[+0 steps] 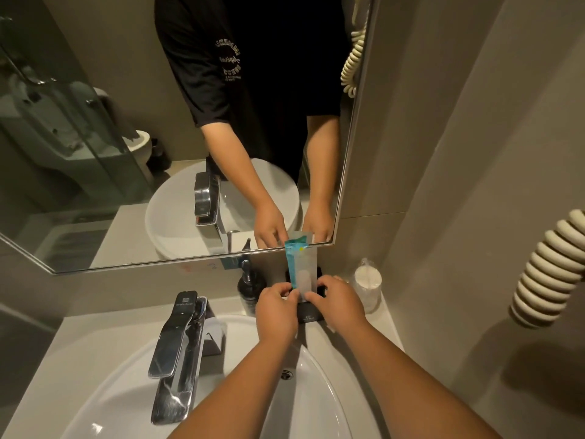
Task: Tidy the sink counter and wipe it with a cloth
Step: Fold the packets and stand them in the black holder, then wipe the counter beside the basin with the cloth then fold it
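A: Where are the two hands?

B: Both are at the back of the tabletop (319, 335), just in front of the mirror (177, 128). The left hand (276, 310) and the right hand (336, 307) are close together, and between them stands a sachet (302, 269), upright, with a teal strip on its left edge and a clear part on the right.

A: How do the fingers hold it?

B: The fingers (286, 288) of the left hand are pinched on the lower left edge of the sachet. The fingers of the right hand are curled and closed on the lower right part. So both hands grip the same sachet at its bottom end.

A: What is under it?

B: A black holder (308, 313) stands there against the wall. The lower end of the sachet is hidden by the hands, so I cannot tell whether it is inside the holder or only above it.

A: What else is near?

B: A dark pump bottle (250, 288) stands just to the left of the left hand. A wrapped cup (367, 285) stands to the right, near the corner. In front, the white basin (117, 384) lies under both forearms, with the chrome faucet (179, 345) at its left side. On the right wall hangs a cream ribbed hose (544, 274).

A: Is a cloth visible?

B: I do not see one in this view.
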